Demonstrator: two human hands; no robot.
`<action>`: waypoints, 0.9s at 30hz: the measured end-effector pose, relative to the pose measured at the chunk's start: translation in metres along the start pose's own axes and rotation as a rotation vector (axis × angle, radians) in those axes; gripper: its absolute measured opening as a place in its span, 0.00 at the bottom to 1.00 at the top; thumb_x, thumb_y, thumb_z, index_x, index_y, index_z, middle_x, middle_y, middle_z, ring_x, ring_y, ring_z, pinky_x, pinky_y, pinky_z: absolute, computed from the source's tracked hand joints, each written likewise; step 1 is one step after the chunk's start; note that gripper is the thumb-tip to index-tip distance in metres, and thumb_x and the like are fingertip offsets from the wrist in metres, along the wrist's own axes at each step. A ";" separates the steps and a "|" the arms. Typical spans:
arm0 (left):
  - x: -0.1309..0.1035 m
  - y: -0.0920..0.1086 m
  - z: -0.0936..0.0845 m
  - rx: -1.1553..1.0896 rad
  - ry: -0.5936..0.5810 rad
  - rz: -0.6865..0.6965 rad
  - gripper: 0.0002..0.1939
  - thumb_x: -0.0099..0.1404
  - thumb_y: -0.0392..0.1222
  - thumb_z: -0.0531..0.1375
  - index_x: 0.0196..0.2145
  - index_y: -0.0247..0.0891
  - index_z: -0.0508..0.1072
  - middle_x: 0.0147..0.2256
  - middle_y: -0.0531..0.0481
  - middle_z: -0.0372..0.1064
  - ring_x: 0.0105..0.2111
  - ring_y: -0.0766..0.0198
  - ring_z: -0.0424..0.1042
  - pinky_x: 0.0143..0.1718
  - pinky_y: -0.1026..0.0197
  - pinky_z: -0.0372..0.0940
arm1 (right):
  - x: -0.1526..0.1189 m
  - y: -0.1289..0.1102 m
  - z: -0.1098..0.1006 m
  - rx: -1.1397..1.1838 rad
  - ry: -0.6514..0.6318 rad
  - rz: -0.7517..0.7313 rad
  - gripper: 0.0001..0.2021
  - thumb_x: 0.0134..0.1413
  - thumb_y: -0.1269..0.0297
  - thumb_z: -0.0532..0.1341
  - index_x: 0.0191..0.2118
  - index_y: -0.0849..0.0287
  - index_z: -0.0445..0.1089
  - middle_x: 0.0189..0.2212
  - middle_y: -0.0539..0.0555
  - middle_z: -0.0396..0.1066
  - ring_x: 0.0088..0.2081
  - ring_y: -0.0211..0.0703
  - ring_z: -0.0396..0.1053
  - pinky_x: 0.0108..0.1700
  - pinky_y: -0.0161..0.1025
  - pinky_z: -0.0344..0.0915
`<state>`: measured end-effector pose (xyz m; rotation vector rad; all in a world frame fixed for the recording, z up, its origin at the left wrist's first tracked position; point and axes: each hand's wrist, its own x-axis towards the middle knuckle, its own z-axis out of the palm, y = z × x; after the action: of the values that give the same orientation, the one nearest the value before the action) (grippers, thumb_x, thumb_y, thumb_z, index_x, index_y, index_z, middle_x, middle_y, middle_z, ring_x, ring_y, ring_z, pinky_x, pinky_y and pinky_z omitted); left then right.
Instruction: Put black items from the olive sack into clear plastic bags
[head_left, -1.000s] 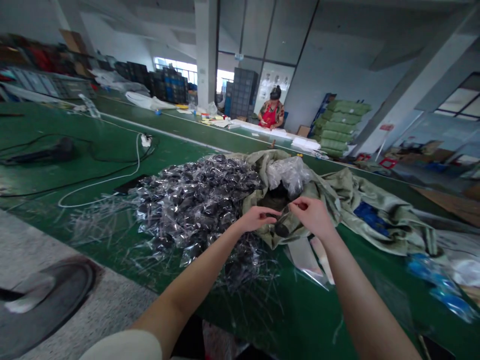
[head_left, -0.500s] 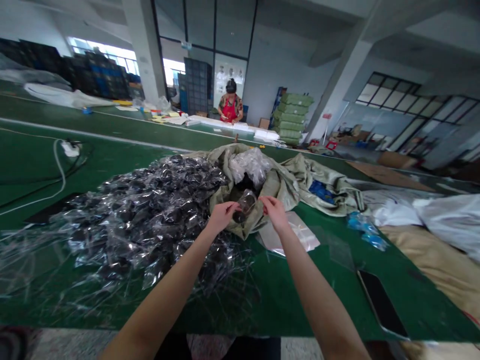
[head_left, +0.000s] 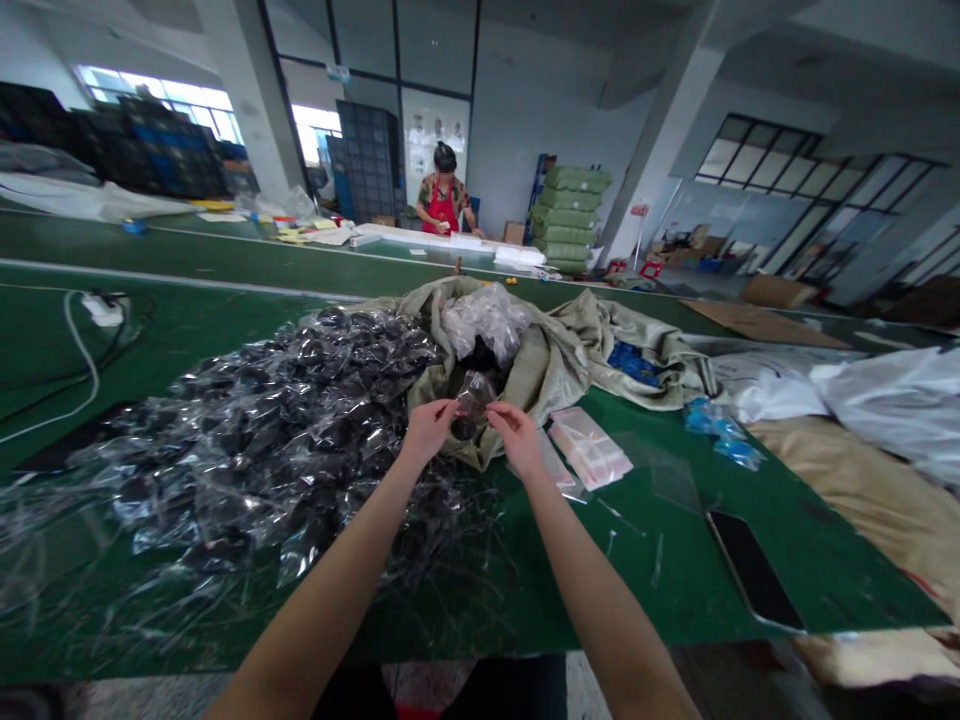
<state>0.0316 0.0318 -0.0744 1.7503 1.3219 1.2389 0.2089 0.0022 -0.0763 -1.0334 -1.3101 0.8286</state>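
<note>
My left hand pinches the left edge of a small clear plastic bag that has a dark round item in its lower part. On the bag's other side, my right hand closes its fingers on the right edge. Both are above the near rim of an open olive sack, which holds crumpled clear plastic and something dark. Left of the sack lies a large heap of dark items in clear bags. A stack of flat clear bags rests to the right of my right hand.
A phone lies on the green table at the right. Behind it are blue wrapped items and a second sack. A white cable runs at the left. Across the tables stands a person in a red apron.
My right hand has moved in towards the left hand, closer to the bag. The bag stack beside it shows more fully. The whole view has shifted slightly.
</note>
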 end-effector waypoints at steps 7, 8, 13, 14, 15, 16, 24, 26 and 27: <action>0.000 -0.004 0.006 -0.103 0.004 -0.025 0.14 0.63 0.46 0.56 0.34 0.36 0.78 0.34 0.48 0.79 0.36 0.59 0.76 0.41 0.61 0.67 | -0.002 0.003 0.003 -0.061 0.060 -0.055 0.11 0.54 0.54 0.59 0.31 0.56 0.69 0.35 0.54 0.72 0.38 0.43 0.70 0.44 0.41 0.69; 0.000 -0.005 0.007 -0.129 0.011 -0.025 0.14 0.63 0.46 0.56 0.35 0.36 0.77 0.33 0.47 0.79 0.36 0.59 0.77 0.41 0.60 0.68 | -0.003 0.001 0.003 -0.073 0.089 -0.064 0.11 0.55 0.54 0.58 0.32 0.56 0.69 0.35 0.54 0.72 0.38 0.43 0.70 0.44 0.41 0.69; -0.003 -0.004 0.014 -0.245 0.047 0.015 0.12 0.62 0.47 0.57 0.37 0.36 0.75 0.34 0.47 0.78 0.35 0.60 0.76 0.39 0.60 0.68 | -0.011 -0.019 -0.001 -0.203 0.175 -0.193 0.08 0.59 0.58 0.57 0.33 0.56 0.68 0.36 0.54 0.69 0.41 0.44 0.68 0.46 0.41 0.66; -0.005 -0.002 0.015 -0.257 0.059 0.027 0.12 0.62 0.47 0.58 0.35 0.36 0.75 0.36 0.46 0.78 0.37 0.60 0.76 0.40 0.60 0.68 | -0.012 -0.023 -0.001 -0.256 0.176 -0.240 0.08 0.60 0.60 0.57 0.33 0.56 0.68 0.36 0.54 0.69 0.41 0.44 0.68 0.46 0.42 0.66; -0.007 -0.001 0.016 -0.267 0.072 0.038 0.11 0.60 0.47 0.59 0.34 0.37 0.76 0.39 0.45 0.78 0.38 0.60 0.75 0.40 0.60 0.67 | -0.013 -0.027 -0.001 -0.310 0.170 -0.284 0.08 0.60 0.61 0.56 0.33 0.56 0.68 0.36 0.55 0.68 0.42 0.44 0.68 0.47 0.42 0.65; -0.008 0.001 0.018 -0.277 0.088 0.047 0.11 0.59 0.47 0.60 0.32 0.37 0.76 0.42 0.45 0.77 0.40 0.60 0.75 0.41 0.60 0.67 | -0.013 -0.030 -0.001 -0.357 0.163 -0.319 0.07 0.61 0.62 0.56 0.33 0.56 0.68 0.36 0.55 0.69 0.42 0.44 0.68 0.47 0.42 0.65; -0.010 -0.007 0.032 -0.344 0.212 -0.003 0.11 0.56 0.48 0.63 0.27 0.37 0.77 0.34 0.45 0.76 0.38 0.59 0.74 0.43 0.58 0.67 | -0.009 -0.035 -0.007 -0.474 0.105 -0.407 0.07 0.61 0.64 0.55 0.32 0.56 0.67 0.36 0.55 0.69 0.42 0.45 0.68 0.47 0.44 0.65; -0.008 -0.013 0.033 -0.382 0.225 -0.019 0.12 0.57 0.49 0.61 0.27 0.36 0.75 0.35 0.45 0.77 0.39 0.59 0.74 0.45 0.57 0.67 | -0.008 -0.036 -0.011 -0.456 0.118 -0.391 0.07 0.61 0.64 0.56 0.32 0.56 0.68 0.36 0.55 0.69 0.42 0.45 0.68 0.47 0.44 0.66; -0.008 -0.015 0.032 -0.405 0.229 -0.025 0.12 0.58 0.49 0.61 0.27 0.36 0.74 0.36 0.45 0.77 0.40 0.59 0.74 0.46 0.57 0.67 | -0.008 -0.035 -0.012 -0.432 0.120 -0.374 0.06 0.60 0.64 0.56 0.32 0.56 0.68 0.36 0.55 0.69 0.42 0.45 0.68 0.46 0.44 0.66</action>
<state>0.0552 0.0307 -0.1023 1.3350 1.1106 1.6008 0.2169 -0.0189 -0.0456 -1.1014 -1.5532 0.1997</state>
